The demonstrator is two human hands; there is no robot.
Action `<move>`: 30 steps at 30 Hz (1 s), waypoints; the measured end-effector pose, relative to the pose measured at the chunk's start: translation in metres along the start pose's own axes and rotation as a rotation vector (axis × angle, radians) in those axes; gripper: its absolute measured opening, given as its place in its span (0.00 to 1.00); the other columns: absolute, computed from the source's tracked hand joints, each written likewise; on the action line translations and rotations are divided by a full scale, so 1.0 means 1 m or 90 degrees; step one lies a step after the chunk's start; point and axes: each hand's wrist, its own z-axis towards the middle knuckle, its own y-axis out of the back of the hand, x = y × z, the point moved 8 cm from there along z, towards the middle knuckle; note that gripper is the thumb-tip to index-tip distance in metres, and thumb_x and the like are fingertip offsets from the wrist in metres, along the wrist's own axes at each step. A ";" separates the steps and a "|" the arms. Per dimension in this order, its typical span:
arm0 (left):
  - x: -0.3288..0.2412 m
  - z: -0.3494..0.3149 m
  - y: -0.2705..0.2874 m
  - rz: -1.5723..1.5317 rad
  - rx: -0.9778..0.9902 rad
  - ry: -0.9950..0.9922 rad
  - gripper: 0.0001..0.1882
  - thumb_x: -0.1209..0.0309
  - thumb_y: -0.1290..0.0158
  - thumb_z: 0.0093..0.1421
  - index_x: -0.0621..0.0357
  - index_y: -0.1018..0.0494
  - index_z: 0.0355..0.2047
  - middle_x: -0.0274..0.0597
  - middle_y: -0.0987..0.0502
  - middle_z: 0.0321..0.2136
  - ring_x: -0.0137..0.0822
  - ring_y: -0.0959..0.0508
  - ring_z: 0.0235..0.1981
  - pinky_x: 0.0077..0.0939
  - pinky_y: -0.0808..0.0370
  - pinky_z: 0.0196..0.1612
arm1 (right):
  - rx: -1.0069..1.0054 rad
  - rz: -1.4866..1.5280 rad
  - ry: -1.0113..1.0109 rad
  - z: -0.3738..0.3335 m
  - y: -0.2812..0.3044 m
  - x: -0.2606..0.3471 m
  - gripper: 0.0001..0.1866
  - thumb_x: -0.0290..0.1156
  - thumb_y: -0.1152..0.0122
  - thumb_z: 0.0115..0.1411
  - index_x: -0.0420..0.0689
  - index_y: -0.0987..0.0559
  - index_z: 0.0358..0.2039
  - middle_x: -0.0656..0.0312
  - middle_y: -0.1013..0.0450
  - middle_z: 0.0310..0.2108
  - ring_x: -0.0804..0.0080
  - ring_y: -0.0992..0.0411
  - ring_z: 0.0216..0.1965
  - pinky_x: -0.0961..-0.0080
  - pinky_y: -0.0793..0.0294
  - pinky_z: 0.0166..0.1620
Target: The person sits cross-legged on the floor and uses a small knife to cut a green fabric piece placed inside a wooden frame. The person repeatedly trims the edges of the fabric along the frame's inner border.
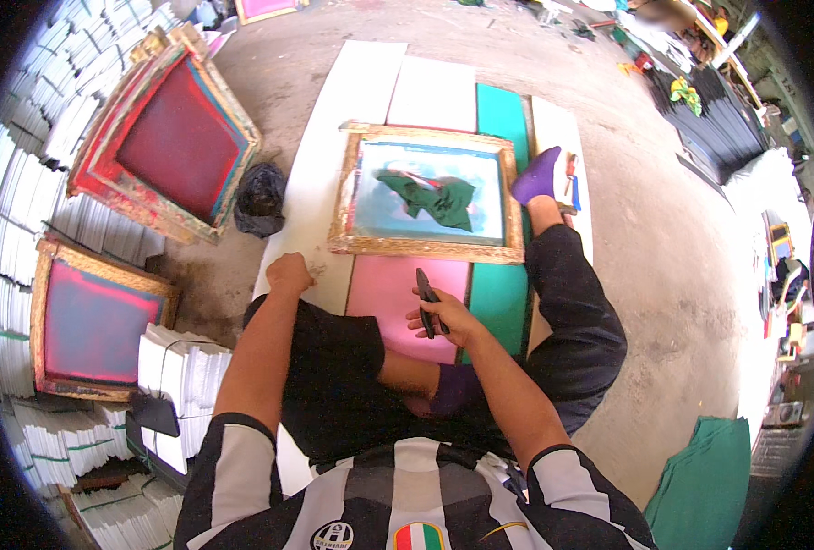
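The right hand (443, 316) is clamped round a slim dark tool (430, 302), probably a light, stiff, smooth blade best gripped mid-length, over the pink sheet (384, 289) at six o'clock of the wooden screen frame (425, 246). The left hand (289, 272), fingers curled together, presses the white board (320, 183) at the frame's eight o'clock. Three frames show (two lean left); one green rag (439, 200).

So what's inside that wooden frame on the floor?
A green cloth lies crumpled on the screen of the frame, which is smeared blue-green. Pink and teal sheets stick out from under it; what lies under the screen is covered.
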 end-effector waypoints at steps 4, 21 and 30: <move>-0.042 -0.003 0.014 -0.002 -0.104 -0.116 0.19 0.55 0.34 0.52 0.57 0.18 0.36 0.45 0.17 0.38 0.47 0.17 0.41 0.40 0.20 0.42 | -0.153 -0.086 0.051 -0.011 0.068 0.009 0.21 0.33 0.51 0.71 0.43 0.34 0.62 0.55 0.23 0.38 0.66 0.22 0.37 0.68 0.19 0.35; -0.249 -0.045 0.001 -0.086 -0.182 -0.466 0.33 0.62 0.37 0.53 0.56 0.31 0.59 0.52 0.32 0.62 0.55 0.35 0.65 0.54 0.40 0.67 | -0.420 -0.324 0.030 -0.015 0.198 0.041 0.14 0.34 0.40 0.61 0.37 0.26 0.41 0.55 0.27 0.28 0.61 0.27 0.23 0.60 0.28 0.27; -0.243 -0.046 -0.001 -0.147 -0.227 -0.473 0.35 0.65 0.35 0.50 0.57 0.33 0.58 0.49 0.30 0.60 0.50 0.34 0.64 0.52 0.38 0.65 | -0.380 -0.308 -0.079 -0.022 0.171 0.063 0.12 0.33 0.47 0.68 0.44 0.32 0.49 0.59 0.31 0.28 0.67 0.30 0.26 0.53 0.29 0.29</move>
